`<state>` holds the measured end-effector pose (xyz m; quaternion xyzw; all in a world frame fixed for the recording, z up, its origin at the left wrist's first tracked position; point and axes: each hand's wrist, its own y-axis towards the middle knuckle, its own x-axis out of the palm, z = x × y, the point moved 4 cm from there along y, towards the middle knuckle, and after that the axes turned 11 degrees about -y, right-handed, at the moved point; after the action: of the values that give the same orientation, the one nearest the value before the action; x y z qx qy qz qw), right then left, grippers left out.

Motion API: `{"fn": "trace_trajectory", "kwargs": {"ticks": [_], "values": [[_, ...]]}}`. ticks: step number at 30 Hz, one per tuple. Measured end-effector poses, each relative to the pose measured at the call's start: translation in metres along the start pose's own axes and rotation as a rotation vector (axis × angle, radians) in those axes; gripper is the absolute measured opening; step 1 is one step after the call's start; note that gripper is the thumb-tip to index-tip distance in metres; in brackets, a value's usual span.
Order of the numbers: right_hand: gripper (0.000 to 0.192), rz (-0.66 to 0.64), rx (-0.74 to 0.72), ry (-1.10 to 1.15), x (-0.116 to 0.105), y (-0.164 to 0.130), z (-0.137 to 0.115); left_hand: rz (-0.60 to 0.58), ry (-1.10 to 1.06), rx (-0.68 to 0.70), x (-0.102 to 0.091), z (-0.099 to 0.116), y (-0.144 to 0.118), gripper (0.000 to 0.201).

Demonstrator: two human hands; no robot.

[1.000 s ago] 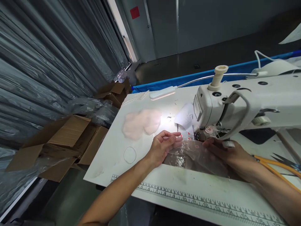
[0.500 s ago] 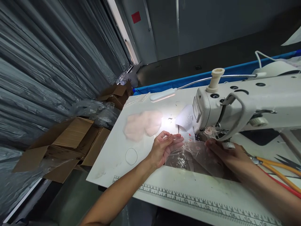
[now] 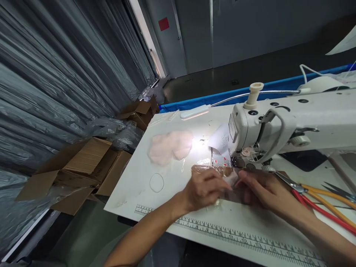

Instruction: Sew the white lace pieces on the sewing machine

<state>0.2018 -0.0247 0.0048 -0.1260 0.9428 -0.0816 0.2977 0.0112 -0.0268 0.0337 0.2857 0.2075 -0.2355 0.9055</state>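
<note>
A thin, see-through glossy sheet [image 3: 228, 172], brownish along its far edge, lies bunched on the white table just in front of the sewing machine [image 3: 317, 118]. My left hand [image 3: 205, 188] is closed over its near part, fingers bent and thumb side toward the machine; slight blur hides the exact grip. Just right of it, my right hand [image 3: 260, 187] pinches the sheet between thumb and forefinger, below the needle area. A small pale rosette-like piece [image 3: 247, 151] sits by the presser foot. Scissors with orange handles [image 3: 324, 194] and red-handled scissors [image 3: 319, 211] lie beside my right wrist.
Sheer pinkish pieces [image 3: 169, 148] lie on the table's left, near a thin ring [image 3: 157, 183]. A lit lamp [image 3: 195, 112] on a bendable neck shines at the back. A printed ruler [image 3: 219, 235] runs along the front edge. Open cardboard boxes [image 3: 86, 159] stand left of the table.
My left hand has turned over and moved right and down, from flat outstretched fingers to a closed hand near my right one. The sheet is drawn together, less spread out.
</note>
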Motion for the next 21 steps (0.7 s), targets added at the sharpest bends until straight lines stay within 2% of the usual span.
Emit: {"fn": "trace_trajectory", "kwargs": {"ticks": [2,3,5,7,9,10,12,13,15,17,19,21], "values": [[0.049,-0.233,-0.006,0.135,0.012,-0.003,-0.009,-0.162,-0.049,0.190,0.016,0.018,-0.001,0.014],[0.044,-0.303,-0.012,0.180,0.017,-0.005,-0.014,-0.196,-0.101,0.271,0.020,0.027,0.000,0.012],[0.042,-0.426,-0.034,0.253,0.024,-0.014,-0.023,-0.179,-0.203,0.353,0.017,0.041,0.007,0.029],[0.043,-0.597,-0.050,0.282,0.031,-0.029,-0.033,-0.177,-0.253,0.276,0.007,0.048,0.017,0.050],[0.031,-0.799,-0.075,0.278,0.034,-0.046,-0.043,-0.299,-0.298,0.142,-0.002,0.048,0.022,0.063],[0.026,-0.888,-0.086,0.275,0.033,-0.054,-0.045,-0.394,-0.328,0.061,-0.006,0.047,0.022,0.062],[0.025,-1.021,-0.099,0.269,0.026,-0.061,-0.045,-0.570,-0.407,-0.124,-0.011,0.039,0.015,0.047],[0.028,-1.039,-0.106,0.257,0.020,-0.059,-0.041,-0.622,-0.449,-0.213,-0.013,0.034,0.011,0.036],[0.034,-1.000,-0.124,0.213,0.008,-0.047,-0.029,-0.585,-0.493,-0.348,-0.017,0.020,0.007,0.020],[0.035,-0.839,-0.132,0.135,-0.004,-0.026,-0.015,-0.417,-0.522,-0.454,-0.019,0.003,0.008,0.019],[0.035,-0.698,-0.092,0.085,-0.009,-0.008,-0.004,-0.212,-0.588,-0.590,-0.017,-0.013,0.008,0.027],[0.038,-0.585,-0.039,0.150,-0.008,0.003,0.001,-0.039,-0.698,-0.715,-0.011,-0.025,0.005,0.037]]}}
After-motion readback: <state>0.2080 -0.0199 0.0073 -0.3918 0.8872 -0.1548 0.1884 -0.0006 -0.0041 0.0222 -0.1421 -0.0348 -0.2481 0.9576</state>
